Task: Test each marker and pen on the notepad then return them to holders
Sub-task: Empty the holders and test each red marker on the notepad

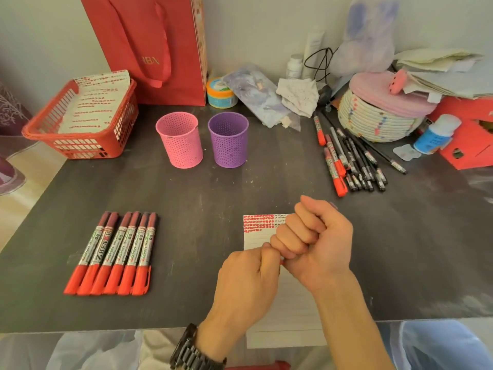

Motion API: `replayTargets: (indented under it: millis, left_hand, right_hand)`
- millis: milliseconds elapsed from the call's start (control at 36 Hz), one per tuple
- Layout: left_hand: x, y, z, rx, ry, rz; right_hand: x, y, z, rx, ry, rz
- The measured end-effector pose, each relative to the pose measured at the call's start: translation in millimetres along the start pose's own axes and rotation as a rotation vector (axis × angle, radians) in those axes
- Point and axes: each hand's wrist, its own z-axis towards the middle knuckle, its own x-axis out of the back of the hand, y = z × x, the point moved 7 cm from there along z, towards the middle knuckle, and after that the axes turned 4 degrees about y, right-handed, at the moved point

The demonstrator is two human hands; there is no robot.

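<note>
Item: red marker (281, 260), only a sliver showing. It was gripped between left hand (248, 276) and right hand (317, 236), both curled tight, above the notepad (257, 237) on the tabletop (200, 196). It looked like a cap pull, best done straight along the barrel, without jerking.

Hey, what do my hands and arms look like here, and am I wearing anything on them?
Both forearms are bare, with no sleeves in view and no gloves. The left hand has a dark wristwatch with a chunky black link band at the wrist. The right hand has no watch or bracelet. No rings show on the visible fingers.
</note>
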Motion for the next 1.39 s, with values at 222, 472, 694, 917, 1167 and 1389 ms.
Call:
replayTargets:
  millis: [222, 472, 694, 917, 1167, 1389]
  left_hand:
    - [-8, 10, 4, 0.063, -0.181, -0.095]
    - [11, -31, -6, 0.356, -0.281, -0.367]
    - [49, -45, 39, 0.004, 0.028, -0.234]
    - [23, -53, 60, -0.180, -0.083, 0.243]
    - [20, -58, 59, -0.177, -0.021, 0.359]
    - [17, -62, 59, -0.140, -0.028, 0.371]
  right_hand:
    - [-1, -6, -3, -0.047, -0.237, 0.123]
    - [5, -58, 15, -0.001, -0.391, 0.347]
    - [49, -47, 42, 0.093, 0.162, -0.131]
    - [57, -39, 42, 0.093, 0.261, -0.513]
    - [59, -27, 41, 0.348, 0.419, -0.835]
    - [55, -18, 39, 0.452, 0.422, -1.101]
